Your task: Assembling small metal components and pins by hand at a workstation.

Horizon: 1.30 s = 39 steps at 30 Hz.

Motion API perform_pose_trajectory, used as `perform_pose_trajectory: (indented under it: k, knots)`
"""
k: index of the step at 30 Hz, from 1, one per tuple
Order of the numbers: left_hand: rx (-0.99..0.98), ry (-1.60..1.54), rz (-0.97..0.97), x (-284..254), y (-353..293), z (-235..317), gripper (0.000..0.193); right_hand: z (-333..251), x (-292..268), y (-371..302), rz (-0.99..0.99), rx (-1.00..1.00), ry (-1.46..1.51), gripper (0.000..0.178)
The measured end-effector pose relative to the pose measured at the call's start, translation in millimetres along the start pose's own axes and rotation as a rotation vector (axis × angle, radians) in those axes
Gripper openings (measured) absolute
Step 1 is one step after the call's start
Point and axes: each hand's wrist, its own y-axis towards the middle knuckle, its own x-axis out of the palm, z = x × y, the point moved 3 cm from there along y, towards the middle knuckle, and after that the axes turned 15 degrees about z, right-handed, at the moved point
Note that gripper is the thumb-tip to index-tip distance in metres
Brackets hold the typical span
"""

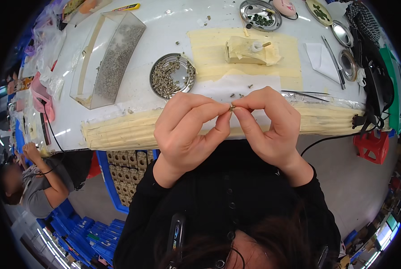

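Silver-and-yellowish metal, a tiny piece (pixel 232 108) is held between both hands over the near part of the white table (pixel 164 27). Left hand (pixel 182 127): thumb and index finger pinch the piece from the left. Right hand (pixel 274 125): thumb and index finger pinch it from the right. Progress, as judged: a single piece is in hand, apparently mid-handling. A few small loose metal bits (pixel 232 95) lie just beyond the hands; whether these are finished cannot be told. Many small grey metal parts (pixel 164 80) sit in a round, shiny metal dish (pixel 180 73) at left, suggesting much work outstanding. Condition of piece: slight shine, largely covered by the fingertips; exact form and any defect cannot be determined.
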Motion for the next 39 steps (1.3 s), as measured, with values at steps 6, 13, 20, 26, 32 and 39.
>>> perform_pose_trajectory:
  k: [6, 13, 20, 26, 32, 39]
  knots:
    - [-0.045, -0.145, -0.073, -2, 0, -2, 0.026, 11, 3, -7, -0.077, 0.535, 0.498, 0.008]
    - [-0.120, -0.233, -0.061, 1, 0, -6, 0.026, 15, 6, -10, -0.205, 0.816, 0.746, 0.014]
    - [-0.066, -0.096, -0.032, 1, 3, 0, 0.024, 17, 5, -11, -0.155, 0.729, 0.690, 0.014]
    - [-0.032, -0.057, -0.097, -4, 5, 2, 0.024, 12, 7, -8, -0.198, 0.773, 0.694, 0.013]
    - [-0.051, -0.057, -0.140, -7, 8, 6, 0.022, 19, 5, -9, -0.227, 0.732, 0.747, 0.012]
    - [-0.107, -0.026, -0.127, -8, 9, 7, 0.019, 14, 5, -9, -0.182, 0.734, 0.681, 0.013]
